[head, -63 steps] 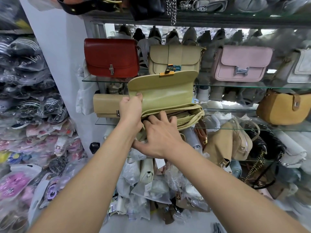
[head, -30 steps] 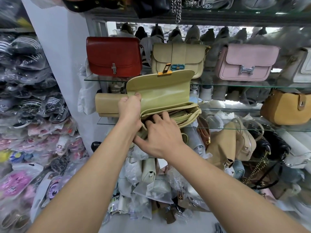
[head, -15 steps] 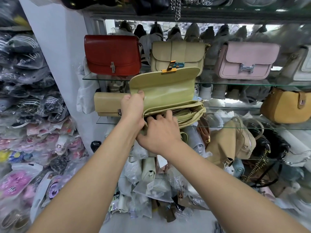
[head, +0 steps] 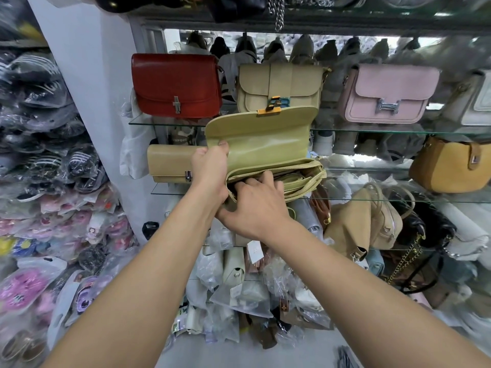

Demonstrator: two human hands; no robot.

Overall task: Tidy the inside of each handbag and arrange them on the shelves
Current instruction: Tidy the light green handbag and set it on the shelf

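I hold an olive-green handbag (head: 265, 144) in front of the glass shelves, its flap raised with a gold clasp on top. My left hand (head: 211, 168) grips the bag's left edge, thumb on the inside of the flap. My right hand (head: 252, 200) has its fingertips curled into the open zipped compartment, where a folded strap lies; its thumb is under the bag. On the upper glass shelf (head: 372, 131) stand a red bag (head: 176, 85), a beige bag (head: 279, 86) and a pink bag (head: 388, 92).
A tan clutch (head: 170, 163) sits on the middle shelf at left, a mustard bag (head: 449, 166) at right. Below lie a tan backpack (head: 364, 221), a black chain bag (head: 425, 235) and plastic-wrapped bags (head: 239, 288). Packaged slippers (head: 39, 181) fill the left wall.
The bag and both hands stay in nearly the same spot, shifting slightly. My right fingers have worked a little deeper into the open compartment.
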